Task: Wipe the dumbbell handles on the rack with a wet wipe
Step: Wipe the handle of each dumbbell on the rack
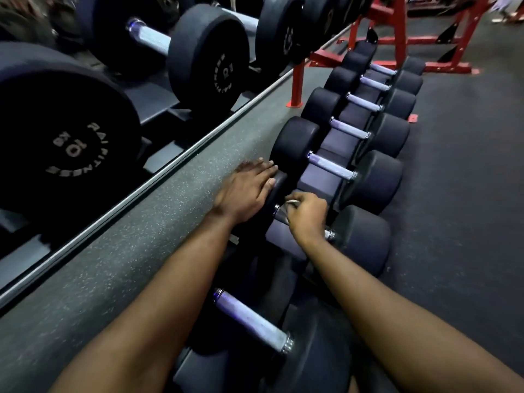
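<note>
A row of black dumbbells with silver knurled handles lies on a low rack [334, 143] running away from me. My right hand [307, 215] curls round the handle [329, 234] of the second-nearest dumbbell, with a pale wet wipe [292, 202] showing at its fingertips. My left hand [246, 191] lies flat with straight fingers on the left head [276, 191] of that same dumbbell. The nearest dumbbell's handle [251, 321] lies bare between my forearms.
A mirror on the left wall reflects larger dumbbells such as a 10 kg one [65, 146]. A grey speckled ledge [147, 239] runs beside the rack. Red steel frames [397, 32] stand at the far end. Dark rubber floor [467, 194] spreads to the right.
</note>
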Tool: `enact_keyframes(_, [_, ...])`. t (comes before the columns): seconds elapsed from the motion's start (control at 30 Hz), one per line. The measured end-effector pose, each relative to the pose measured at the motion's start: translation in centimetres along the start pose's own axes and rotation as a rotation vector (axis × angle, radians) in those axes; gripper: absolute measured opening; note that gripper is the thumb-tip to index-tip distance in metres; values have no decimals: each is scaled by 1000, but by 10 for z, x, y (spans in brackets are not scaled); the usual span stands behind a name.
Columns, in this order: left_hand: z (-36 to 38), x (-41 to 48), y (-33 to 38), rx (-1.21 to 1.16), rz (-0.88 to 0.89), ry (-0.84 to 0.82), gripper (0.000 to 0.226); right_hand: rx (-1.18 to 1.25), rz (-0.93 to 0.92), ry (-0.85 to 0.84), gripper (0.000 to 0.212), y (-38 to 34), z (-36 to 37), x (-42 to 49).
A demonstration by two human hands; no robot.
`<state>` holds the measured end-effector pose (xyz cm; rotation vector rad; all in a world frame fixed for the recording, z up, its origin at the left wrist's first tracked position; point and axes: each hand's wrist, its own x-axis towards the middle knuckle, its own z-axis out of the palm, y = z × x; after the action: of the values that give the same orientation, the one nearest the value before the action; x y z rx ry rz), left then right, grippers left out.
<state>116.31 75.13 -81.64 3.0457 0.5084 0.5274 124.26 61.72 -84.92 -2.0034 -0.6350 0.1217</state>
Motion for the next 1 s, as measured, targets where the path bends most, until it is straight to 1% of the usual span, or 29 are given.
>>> enact_keyframes(0.07, [4,1,-2,-2,4,23,55,-51,16,110,27,-2,11,4])
enact_keyframes(0.13, [6,2,-3,2,17,39,55,-42,50,156,28,-6,21,4])
enact_keyframes(0.2, [7,3,-4,-1,34,56,55,-72,97,90,29,-12,30,-4])
enact_keyframes(0.23, [7,3,-4,-2,42,62,55,-162,103,13,30,-14,34,-10])
enact_keyframes(0.27, [7,4,-5,-3,49,61,55,-280,81,-85,36,-14,38,-18])
enact_keyframes(0.3, [7,4,-4,-3,54,59,56,-395,42,-191,53,-11,41,-26])
enact_keyframes(0.33, [6,4,-4,-3,54,54,57,-480,0,-285,76,-8,42,-33])
enact_keyframes(0.37, [6,5,-4,1,55,47,58,-525,-35,-348,95,-5,41,-37])
enact_keyframes(0.4, [5,5,-4,7,53,40,59,-551,-55,-382,106,-2,39,-38])
enact_keyframes(0.43, [5,6,-4,15,52,38,60,-575,-65,-401,109,1,39,-34])
enact_keyframes(0.47, [5,6,-3,24,48,35,60,-588,-57,-410,106,3,40,-27])
enact_keyframes(0.57, [4,6,-1,52,36,29,61,-551,43,-472,76,0,40,8])
enact_keyframes(0.63, [4,7,1,74,25,25,61,-527,67,-524,69,-2,40,20])
enact_keyframes(0.7, [5,8,1,86,17,21,62,-539,34,-505,71,3,41,15])
enact_keyframes(0.73, [5,7,1,89,17,19,62,-557,-4,-472,78,7,41,6])
enact_keyframes(0.83, [6,8,1,101,14,12,64,-653,-145,-432,114,13,40,-24])
enact_keyframes(0.87, [5,9,1,103,12,8,64,-672,-168,-436,120,13,40,-28])
enact_keyframes(0.93, [6,9,1,107,4,13,64,-731,-199,-455,120,13,42,-27])
enact_keyframes(1.0, [6,9,1,108,4,24,63,-741,-194,-442,106,15,46,-16])
